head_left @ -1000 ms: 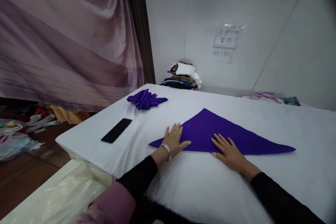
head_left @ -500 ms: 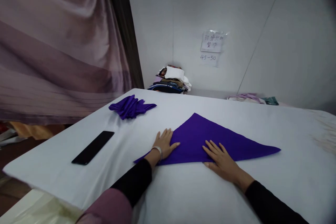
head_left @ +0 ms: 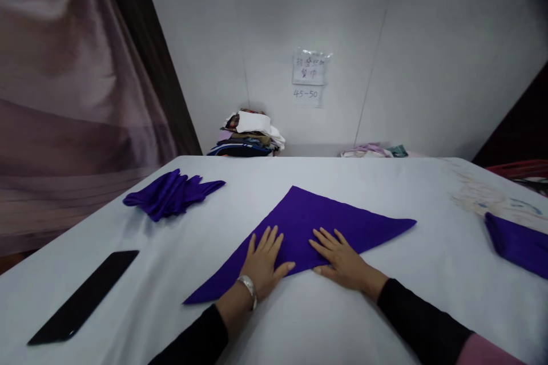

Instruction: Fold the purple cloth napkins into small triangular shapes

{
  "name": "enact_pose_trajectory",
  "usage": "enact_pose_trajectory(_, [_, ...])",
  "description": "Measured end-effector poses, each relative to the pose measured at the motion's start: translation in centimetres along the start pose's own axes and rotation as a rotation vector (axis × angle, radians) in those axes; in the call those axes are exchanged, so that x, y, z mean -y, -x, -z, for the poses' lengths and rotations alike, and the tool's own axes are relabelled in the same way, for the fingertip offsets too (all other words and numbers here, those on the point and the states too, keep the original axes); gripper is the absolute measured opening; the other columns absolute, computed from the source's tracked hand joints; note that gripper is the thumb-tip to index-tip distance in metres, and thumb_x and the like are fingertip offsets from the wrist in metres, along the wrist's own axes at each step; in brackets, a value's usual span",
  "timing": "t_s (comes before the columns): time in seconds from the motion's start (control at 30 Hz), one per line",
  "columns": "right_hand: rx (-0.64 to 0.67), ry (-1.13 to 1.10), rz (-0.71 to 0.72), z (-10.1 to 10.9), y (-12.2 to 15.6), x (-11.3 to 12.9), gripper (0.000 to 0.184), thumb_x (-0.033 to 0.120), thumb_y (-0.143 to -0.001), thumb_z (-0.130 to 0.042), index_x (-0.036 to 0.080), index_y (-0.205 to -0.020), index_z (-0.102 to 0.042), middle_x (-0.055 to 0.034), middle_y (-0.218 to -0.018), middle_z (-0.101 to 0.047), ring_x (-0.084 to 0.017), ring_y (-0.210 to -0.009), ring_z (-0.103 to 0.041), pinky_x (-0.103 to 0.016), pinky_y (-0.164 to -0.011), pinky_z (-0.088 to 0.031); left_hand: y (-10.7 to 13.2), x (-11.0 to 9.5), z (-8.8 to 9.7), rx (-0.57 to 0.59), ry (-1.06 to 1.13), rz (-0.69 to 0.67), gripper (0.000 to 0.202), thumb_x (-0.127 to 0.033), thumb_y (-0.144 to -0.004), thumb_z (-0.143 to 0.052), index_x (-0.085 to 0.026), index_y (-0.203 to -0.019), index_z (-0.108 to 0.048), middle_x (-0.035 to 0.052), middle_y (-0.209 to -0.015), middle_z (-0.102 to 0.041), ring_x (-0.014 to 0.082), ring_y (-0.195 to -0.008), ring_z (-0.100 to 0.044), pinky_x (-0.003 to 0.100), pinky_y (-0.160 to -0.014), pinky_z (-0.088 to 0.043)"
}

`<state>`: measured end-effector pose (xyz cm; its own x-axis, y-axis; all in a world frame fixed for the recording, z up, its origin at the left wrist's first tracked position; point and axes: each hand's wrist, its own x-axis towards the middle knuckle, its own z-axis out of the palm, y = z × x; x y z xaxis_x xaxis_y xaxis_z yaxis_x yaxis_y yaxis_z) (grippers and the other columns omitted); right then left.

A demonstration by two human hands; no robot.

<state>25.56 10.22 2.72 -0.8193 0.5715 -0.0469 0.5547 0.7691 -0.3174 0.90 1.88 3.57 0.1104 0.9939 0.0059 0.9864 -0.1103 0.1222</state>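
Note:
A purple cloth napkin [head_left: 299, 217], folded into a triangle, lies on the white-covered table [head_left: 342, 319] with its peak pointing away from me and its long edge toward me. My left hand [head_left: 264, 259] rests flat on the left half of the napkin, fingers spread, a silver bracelet at the wrist. On the near edge, right of the middle, my right hand [head_left: 340, 259] presses with its fingers spread. Neither hand grips the cloth.
A bunched, pleated purple cloth [head_left: 173, 195] sits at the back left. Nearer me on the left lies a flat black slab [head_left: 85, 296]. Another folded purple cloth [head_left: 520, 244] is at the right edge. Piled fabrics [head_left: 248, 134] stand beyond the table by the wall.
The view has swung to the right, bringing the folded purple cloth at the right into sight. The napkin now sits turned, its left corner nearer me. Both hands stay flat on it.

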Motion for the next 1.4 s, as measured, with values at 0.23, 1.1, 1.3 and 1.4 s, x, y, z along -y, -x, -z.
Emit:
enact_pose_trajectory(0.23, [-0.016,-0.026,-0.005,0.8,0.2,0.7,0.074,0.068,-0.084,-0.027,0.023,-0.143,-0.023,-0.0114,-0.15,-0.015,-0.026,-0.138,-0.008,-0.052,-0.108,0.0,-0.5,-0.3,-1.9,0.053,-0.013,-0.042,0.075,-0.066,-0.083,-0.024,-0.017,-0.141,-0.026,0.0082,-0.149,-0.02,0.027,-0.137,-0.013,0.054,-0.108,-0.01])
enact_pose_trajectory(1.1, [-0.101,0.172,-0.89,6.0,9.7,-19.8,0.061,0.052,-0.091,-0.013,0.022,-0.143,-0.022,-0.0107,-0.151,-0.015,-0.031,-0.137,-0.01,-0.06,-0.102,-0.013,-1.1,0.2,-2.4,0.048,-0.059,-0.032,0.076,-0.066,-0.082,-0.025,-0.017,-0.14,-0.026,0.0054,-0.148,-0.02,0.0265,-0.137,-0.013,0.055,-0.109,-0.011])
enact_pose_trajectory(1.3, [-0.125,0.189,-0.758,7.0,5.4,-15.2,0.067,0.059,-0.089,-0.013,0.021,-0.145,-0.014,-0.0097,-0.152,-0.008,-0.029,-0.138,-0.001,-0.056,-0.106,-0.005,-0.9,0.3,-2.5,0.029,-0.027,-0.044,0.075,-0.066,-0.082,-0.026,-0.018,-0.141,-0.026,0.0067,-0.148,-0.022,0.0274,-0.137,-0.013,0.055,-0.109,-0.01])
enact_pose_trajectory(1.4, [-0.091,0.12,-0.411,5.3,1.0,-9.6,0.073,0.066,-0.086,-0.016,0.024,-0.145,-0.012,-0.0045,-0.152,-0.008,-0.024,-0.138,-0.002,-0.047,-0.109,-0.001,-0.9,0.2,-2.4,0.014,-0.023,-0.052,0.074,-0.065,-0.083,-0.026,-0.018,-0.141,-0.026,0.0071,-0.148,-0.022,0.0275,-0.137,-0.013,0.055,-0.108,-0.011])
